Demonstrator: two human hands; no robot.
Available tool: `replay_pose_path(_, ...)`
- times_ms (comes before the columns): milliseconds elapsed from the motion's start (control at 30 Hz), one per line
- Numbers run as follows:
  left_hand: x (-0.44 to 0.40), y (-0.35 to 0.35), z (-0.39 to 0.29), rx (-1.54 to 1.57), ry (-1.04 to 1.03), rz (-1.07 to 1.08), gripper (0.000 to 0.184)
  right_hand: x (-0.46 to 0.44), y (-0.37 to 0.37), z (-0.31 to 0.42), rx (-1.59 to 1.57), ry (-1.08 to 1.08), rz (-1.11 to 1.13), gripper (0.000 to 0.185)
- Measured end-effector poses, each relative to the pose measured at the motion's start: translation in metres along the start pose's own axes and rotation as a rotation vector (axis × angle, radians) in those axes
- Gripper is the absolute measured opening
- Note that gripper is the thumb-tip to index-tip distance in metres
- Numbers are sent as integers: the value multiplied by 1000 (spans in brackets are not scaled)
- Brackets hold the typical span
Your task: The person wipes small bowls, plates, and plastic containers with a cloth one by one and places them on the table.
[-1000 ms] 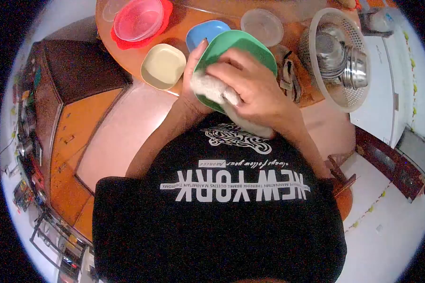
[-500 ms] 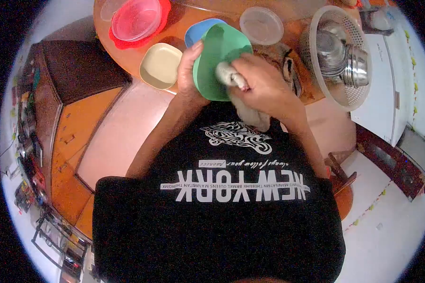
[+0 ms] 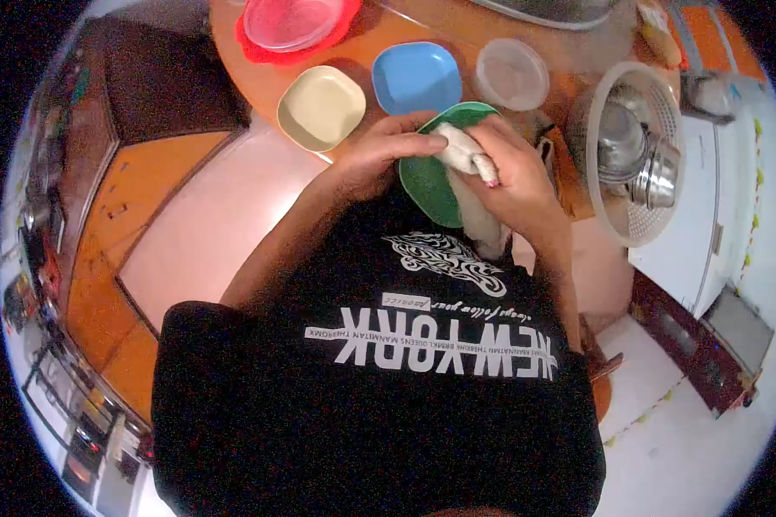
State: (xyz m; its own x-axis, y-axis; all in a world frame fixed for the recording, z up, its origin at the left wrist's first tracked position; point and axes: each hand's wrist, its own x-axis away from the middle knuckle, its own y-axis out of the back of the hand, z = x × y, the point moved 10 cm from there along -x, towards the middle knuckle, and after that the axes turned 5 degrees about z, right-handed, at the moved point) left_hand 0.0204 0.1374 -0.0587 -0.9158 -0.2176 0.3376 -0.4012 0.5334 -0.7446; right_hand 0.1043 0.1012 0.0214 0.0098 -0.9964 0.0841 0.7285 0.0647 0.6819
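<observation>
A green bowl (image 3: 428, 187) is tilted close to the black shirt. My left hand (image 3: 384, 155) grips its left edge, with the thumb lying across toward the cloth. Bunched in my right hand (image 3: 517, 172) is a whitish cloth (image 3: 461, 153), pressed against the bowl's upper right part; its loose end hangs down over the shirt. Just beyond the hands on the table lies a blue square bowl (image 3: 417, 78). A cream square bowl (image 3: 322, 109) sits to its left, and a clear round container (image 3: 512, 75) to its right.
On the orange round table (image 3: 388, 28), a red dish holding a clear pinkish bowl (image 3: 291, 21) stands at the far left. A white perforated basket (image 3: 597, 172) with steel vessels (image 3: 655, 177) is at the right. Part of a large round lid (image 3: 552, 7) shows at the top edge.
The green bowl has tilted and turned in my hands, and my left hand has moved over its rim. The blue bowl now shows fully. The whole view has shifted.
</observation>
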Motion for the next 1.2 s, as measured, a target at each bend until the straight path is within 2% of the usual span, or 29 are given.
replay_pose_path(67,1,14,5,26,-1,-74,43,1,2,-1,-14,-2,35,35)
replay_pose_path(200,10,50,0,-61,-59,-227,39,8,22,20,-122,103,97,37)
replay_pose_path(267,26,89,-11,-240,-103,-448,37,19,46,33,-358,145,98,39)
replay_pose_path(300,34,98,-13,-230,-116,-463,37,25,57,39,-448,158,94,38)
replay_pose_path(367,68,128,-35,-437,-226,-729,39,43,78,45,-527,91,43,38)
replay_pose_path(400,74,145,-30,-429,-232,-737,39,52,87,48,-558,45,12,38)
replay_pose_path(467,103,193,-24,-418,-349,-965,43,69,103,55,-592,-80,-54,38)
replay_pose_path(567,114,208,-32,-464,-381,-912,47,89,116,67,-601,-394,-139,38)
replay_pose_path(600,122,207,-35,-459,-378,-992,49,96,118,72,-601,-527,-160,38)
replay_pose_path(700,127,207,-41,-472,-381,-987,48,109,117,95,-578,-963,-161,39)
replay_pose_path(767,119,227,-37,-533,-325,-938,47,91,122,112,-579,-977,-169,39)
replay_pose_path(833,118,215,-47,-745,-236,-978,47,81,128,129,-576,-1000,-178,39)
replay_pose_path(867,117,217,-45,-741,-236,-977,47,74,130,137,-574,-1010,-182,39)
replay_pose_path(933,118,206,-62,-999,-431,-992,48,68,130,143,-570,-1030,-193,39)
replay_pose_path(967,118,206,-60,-995,-432,-992,48,64,131,146,-567,-1039,-198,39)
replay_pose_path(1033,125,192,-71,-1227,-525,-1088,49,67,126,143,-561,-1054,-207,39)
replay_pose_path(1167,124,202,-64,-1158,-448,-1094,50,76,117,137,-554,-1077,-215,39)
replay_pose_path(1200,126,195,-66,-1285,-494,-1123,49,78,116,136,-553,-1085,-220,39)
